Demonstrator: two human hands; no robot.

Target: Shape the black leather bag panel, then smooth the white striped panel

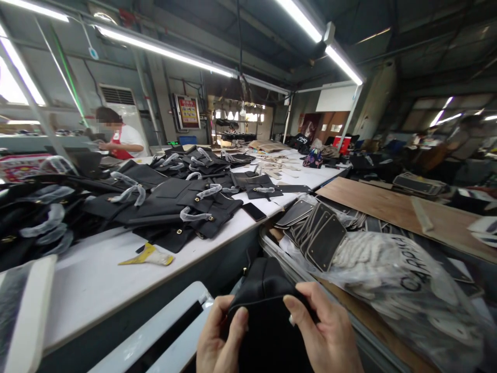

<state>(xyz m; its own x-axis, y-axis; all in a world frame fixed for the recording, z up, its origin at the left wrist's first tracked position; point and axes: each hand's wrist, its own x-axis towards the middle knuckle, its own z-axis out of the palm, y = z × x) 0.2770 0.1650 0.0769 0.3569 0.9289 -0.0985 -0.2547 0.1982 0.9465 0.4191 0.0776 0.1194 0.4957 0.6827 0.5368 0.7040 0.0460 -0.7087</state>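
A black leather-like bag (267, 321) is held up in front of me, its lower part running out of the picture. My left hand (221, 331) grips its left edge between thumb and fingers. On the opposite edge, my right hand (326, 326) pinches the material the same way, thumb on the near side. A seam runs across the bag between the two thumbs. Small gold-coloured hardware (244, 270) shows at its far left. Beyond my hands lie several black handbags (166, 202) with plastic-wrapped handles, heaped on the white table (194, 254).
A yellow and white scrap (147, 255) and a black phone (253, 211) rest near the table's edge. At right, a bin holds stacked dark panels (322, 233) and a clear plastic bag (411, 290), beside a wooden board (396, 212). A person in a red apron (122, 142) works at far left.
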